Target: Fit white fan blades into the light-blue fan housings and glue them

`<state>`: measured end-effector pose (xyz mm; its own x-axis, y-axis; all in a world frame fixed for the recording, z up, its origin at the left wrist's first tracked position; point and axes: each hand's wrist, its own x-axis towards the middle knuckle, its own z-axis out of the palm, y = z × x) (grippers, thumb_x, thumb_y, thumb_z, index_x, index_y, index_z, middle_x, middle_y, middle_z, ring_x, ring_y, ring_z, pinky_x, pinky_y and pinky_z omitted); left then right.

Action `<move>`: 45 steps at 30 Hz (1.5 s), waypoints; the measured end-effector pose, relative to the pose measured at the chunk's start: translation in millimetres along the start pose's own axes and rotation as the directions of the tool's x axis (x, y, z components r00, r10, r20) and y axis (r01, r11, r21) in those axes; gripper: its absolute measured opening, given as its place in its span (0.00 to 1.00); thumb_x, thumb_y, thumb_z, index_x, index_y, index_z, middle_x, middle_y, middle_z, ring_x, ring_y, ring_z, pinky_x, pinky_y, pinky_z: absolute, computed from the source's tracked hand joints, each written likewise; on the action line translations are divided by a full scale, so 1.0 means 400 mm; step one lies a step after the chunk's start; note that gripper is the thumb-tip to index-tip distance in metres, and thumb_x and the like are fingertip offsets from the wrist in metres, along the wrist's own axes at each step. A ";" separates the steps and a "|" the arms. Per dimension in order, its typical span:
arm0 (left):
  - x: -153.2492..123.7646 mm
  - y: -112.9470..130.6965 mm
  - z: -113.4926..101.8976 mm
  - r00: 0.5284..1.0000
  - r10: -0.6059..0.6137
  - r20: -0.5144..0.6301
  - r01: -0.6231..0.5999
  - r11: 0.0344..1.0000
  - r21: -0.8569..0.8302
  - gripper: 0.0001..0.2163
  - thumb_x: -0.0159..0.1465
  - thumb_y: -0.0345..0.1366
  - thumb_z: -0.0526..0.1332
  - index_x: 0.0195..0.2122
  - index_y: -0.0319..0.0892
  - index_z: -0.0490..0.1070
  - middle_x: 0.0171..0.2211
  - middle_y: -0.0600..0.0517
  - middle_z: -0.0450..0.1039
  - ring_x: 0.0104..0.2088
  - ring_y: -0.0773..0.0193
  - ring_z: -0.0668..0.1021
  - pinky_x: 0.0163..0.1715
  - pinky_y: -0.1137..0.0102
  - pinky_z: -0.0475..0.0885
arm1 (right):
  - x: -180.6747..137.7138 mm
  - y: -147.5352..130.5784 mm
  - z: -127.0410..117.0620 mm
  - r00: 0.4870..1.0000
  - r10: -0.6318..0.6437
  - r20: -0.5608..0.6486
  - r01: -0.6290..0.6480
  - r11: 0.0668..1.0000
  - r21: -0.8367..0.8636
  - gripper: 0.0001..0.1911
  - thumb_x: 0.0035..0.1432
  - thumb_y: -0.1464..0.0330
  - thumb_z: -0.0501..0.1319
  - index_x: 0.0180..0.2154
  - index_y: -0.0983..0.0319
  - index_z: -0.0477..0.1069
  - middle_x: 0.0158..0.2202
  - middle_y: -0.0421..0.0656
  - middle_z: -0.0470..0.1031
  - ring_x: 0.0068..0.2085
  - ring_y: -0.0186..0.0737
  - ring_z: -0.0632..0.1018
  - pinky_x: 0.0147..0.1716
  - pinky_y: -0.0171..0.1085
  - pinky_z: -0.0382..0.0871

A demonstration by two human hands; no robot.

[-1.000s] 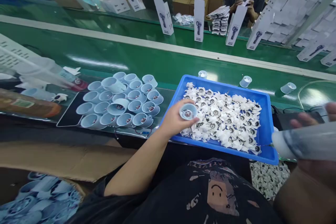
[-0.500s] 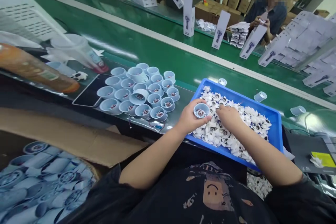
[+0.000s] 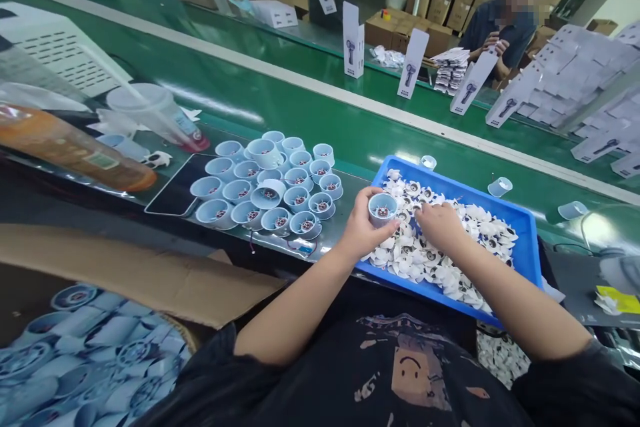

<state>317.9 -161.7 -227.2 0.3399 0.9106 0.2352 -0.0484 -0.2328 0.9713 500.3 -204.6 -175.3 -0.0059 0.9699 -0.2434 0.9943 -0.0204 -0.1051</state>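
My left hand (image 3: 364, 225) is closed round a light-blue cup-shaped fan housing (image 3: 383, 212), its mouth facing up and a small motor with red-and-white parts inside. Just right of it, my right hand (image 3: 443, 228) is over the blue tray (image 3: 529, 250), fingers pinched on a white fan blade (image 3: 417, 209) with a dark hub, partly hidden by the fingertips. Many loose white fan blades (image 3: 460, 267) fill the tray. To the left, several similar blue housings (image 3: 275, 219) stand grouped on the bench, most upright, a few stacked on others.
A cardboard box (image 3: 150, 273) of blue housings is at lower left. A bottle (image 3: 75, 147) and a plastic cup (image 3: 145, 103) lie on the bench's left. Small cups (image 3: 500, 187) rest on the green conveyor (image 3: 300, 93). Across it, two people handle white printed boxes (image 3: 411, 63).
The view has shifted slightly. The housing in my left hand has tilted, showing more of its outer wall. My right hand stays over the tray, a little farther from the housing.
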 end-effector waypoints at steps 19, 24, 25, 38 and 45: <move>-0.076 0.109 0.055 0.765 0.448 0.462 -0.622 0.699 0.353 0.19 0.66 0.42 0.59 0.55 0.41 0.61 0.47 0.43 0.75 0.50 0.53 0.76 0.53 0.55 0.71 | -0.259 -0.034 -0.019 0.836 -0.083 -0.542 0.397 0.774 0.494 0.07 0.63 0.73 0.59 0.43 0.63 0.73 0.36 0.45 0.71 0.36 0.39 0.72 0.38 0.40 0.68; -0.089 0.112 0.072 0.720 0.563 0.406 -0.693 0.614 0.378 0.14 0.68 0.37 0.55 0.53 0.40 0.61 0.45 0.43 0.75 0.47 0.56 0.77 0.51 0.58 0.73 | -0.245 -0.053 -0.017 0.769 -0.183 -0.612 0.404 0.882 0.243 0.09 0.65 0.72 0.58 0.34 0.67 0.75 0.30 0.44 0.63 0.31 0.40 0.67 0.29 0.39 0.64; -0.092 0.112 0.076 0.723 0.566 0.396 -0.691 0.611 0.387 0.14 0.68 0.37 0.55 0.53 0.40 0.61 0.45 0.43 0.75 0.47 0.57 0.77 0.51 0.59 0.73 | -0.239 -0.053 -0.011 0.764 -0.183 -0.619 0.410 0.879 0.246 0.10 0.66 0.72 0.58 0.33 0.66 0.75 0.30 0.43 0.62 0.30 0.40 0.67 0.29 0.38 0.63; 0.071 0.128 0.010 0.849 0.444 0.285 -0.512 0.564 0.648 0.26 0.57 0.53 0.67 0.51 0.44 0.68 0.51 0.44 0.68 0.53 0.49 0.72 0.55 0.54 0.68 | -0.357 0.019 -0.026 0.751 -0.079 -0.656 0.455 0.782 0.426 0.07 0.68 0.67 0.58 0.41 0.58 0.75 0.37 0.42 0.61 0.37 0.36 0.68 0.33 0.35 0.65; 0.437 0.011 -0.038 0.990 -0.121 -0.075 0.119 0.410 0.904 0.34 0.61 0.34 0.62 0.65 0.36 0.47 0.60 0.36 0.58 0.56 0.53 0.71 0.56 0.61 0.68 | -0.395 0.027 0.065 0.727 0.043 -0.685 0.398 0.787 0.472 0.09 0.66 0.69 0.59 0.45 0.56 0.75 0.43 0.45 0.66 0.41 0.39 0.73 0.37 0.37 0.71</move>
<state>362.8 1.4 -181.2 0.2714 0.9553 0.1175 0.8698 -0.2957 0.3950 509.3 -364.5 -163.2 0.1116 0.8705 0.4794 0.7295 0.2558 -0.6343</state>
